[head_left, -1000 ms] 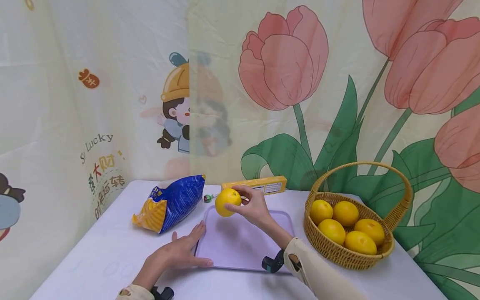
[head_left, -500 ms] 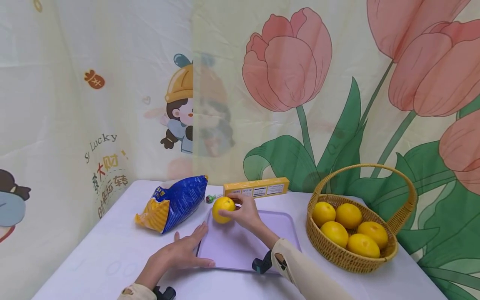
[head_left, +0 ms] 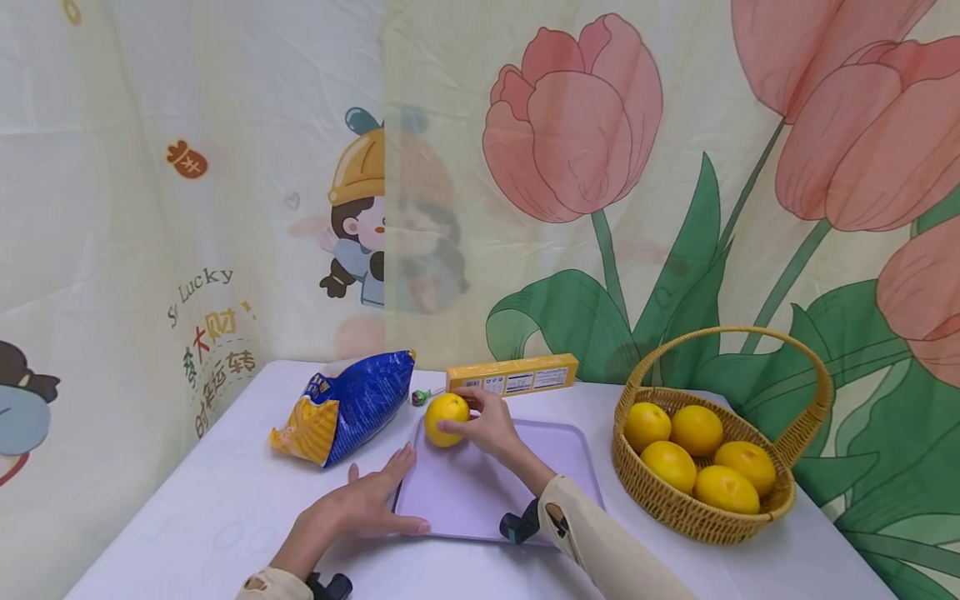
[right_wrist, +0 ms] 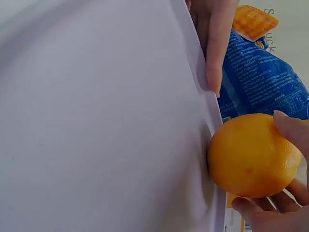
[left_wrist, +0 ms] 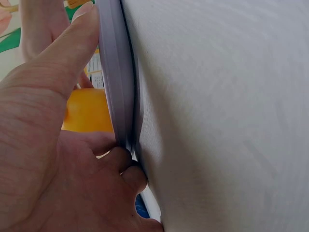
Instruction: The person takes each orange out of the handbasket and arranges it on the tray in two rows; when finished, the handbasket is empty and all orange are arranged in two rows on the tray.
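Note:
My right hand [head_left: 491, 427] grips a yellow-orange orange [head_left: 446, 420] between thumb and fingers, at the far left corner of a pale lilac tray [head_left: 480, 500]. In the right wrist view the orange [right_wrist: 253, 155] sits right at the tray's rim. My left hand [head_left: 360, 502] rests at the tray's left edge, fingers extended along it and thumb reaching to the near corner. Seen from the left wrist, thumb and fingers of that hand [left_wrist: 53, 164] touch the tray's raised rim [left_wrist: 116, 72].
A wicker basket [head_left: 693, 521] with a tall handle holds several more oranges on the right. Left of the tray lies a blue and orange snack bag [head_left: 367, 408]. Behind the tray are a small wrapped lollipop [head_left: 422, 397] and a long yellow box [head_left: 517, 375]. Patterned curtains enclose the table.
Over the last second my right hand has lowered the orange slightly to the left, down to the tray's far left corner. In the last half second both hands have stayed nearly still.

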Available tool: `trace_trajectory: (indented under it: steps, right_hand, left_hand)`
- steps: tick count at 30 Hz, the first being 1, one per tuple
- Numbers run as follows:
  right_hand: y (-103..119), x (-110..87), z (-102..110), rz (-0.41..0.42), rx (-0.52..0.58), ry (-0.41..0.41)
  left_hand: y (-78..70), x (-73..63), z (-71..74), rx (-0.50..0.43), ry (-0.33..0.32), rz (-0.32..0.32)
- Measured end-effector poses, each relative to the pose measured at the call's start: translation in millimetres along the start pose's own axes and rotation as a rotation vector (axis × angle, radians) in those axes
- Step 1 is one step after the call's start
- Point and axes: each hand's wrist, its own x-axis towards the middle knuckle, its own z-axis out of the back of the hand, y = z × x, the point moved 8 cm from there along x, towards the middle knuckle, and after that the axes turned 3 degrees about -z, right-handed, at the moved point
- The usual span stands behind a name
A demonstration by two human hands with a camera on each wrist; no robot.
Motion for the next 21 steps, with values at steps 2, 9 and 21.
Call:
trace_trajectory:
  steps: [2,9,21]
  right_hand:
    - [-2.2,1.1,-0.7,-0.018,0.003,0.008]
    - [-6.4,2.9,-1.7,-0.054,0.029,0.003]
    - [-8.3,5.2,-3.5,-0.080,0.047,0.004]
  left_hand:
    - [0.6,0.1,-0.7,-0.001,0.002,-0.008]
    - [-0.4,0.3,-0.6,0.001,0.007,-0.004]
    - [-3.5,-1.3,1.4,0.026,-0.014,-0.013]
